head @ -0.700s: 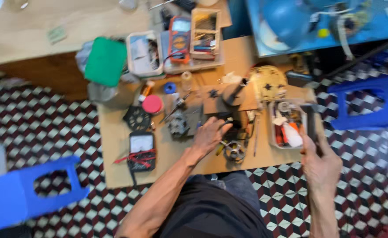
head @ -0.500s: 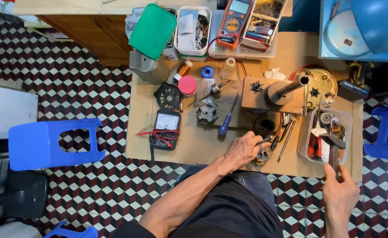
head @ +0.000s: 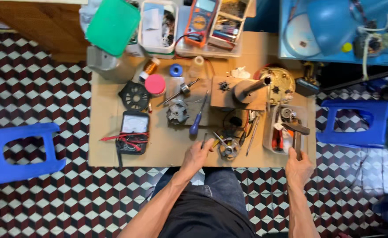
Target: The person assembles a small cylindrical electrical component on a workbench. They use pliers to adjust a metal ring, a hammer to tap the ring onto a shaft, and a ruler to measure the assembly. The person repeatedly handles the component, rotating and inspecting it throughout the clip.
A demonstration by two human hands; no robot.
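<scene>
Checkered floor lies under the tabletop. Left hand has slid back, fingers pinching a small tool; right hand still grips the hammer.

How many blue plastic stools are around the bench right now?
2. One blue stool stands on the checkered floor left of the cardboard-topped table; the other blue stool stands right of it, beyond the right hand holding the hammer. Others may be out of frame.
</scene>
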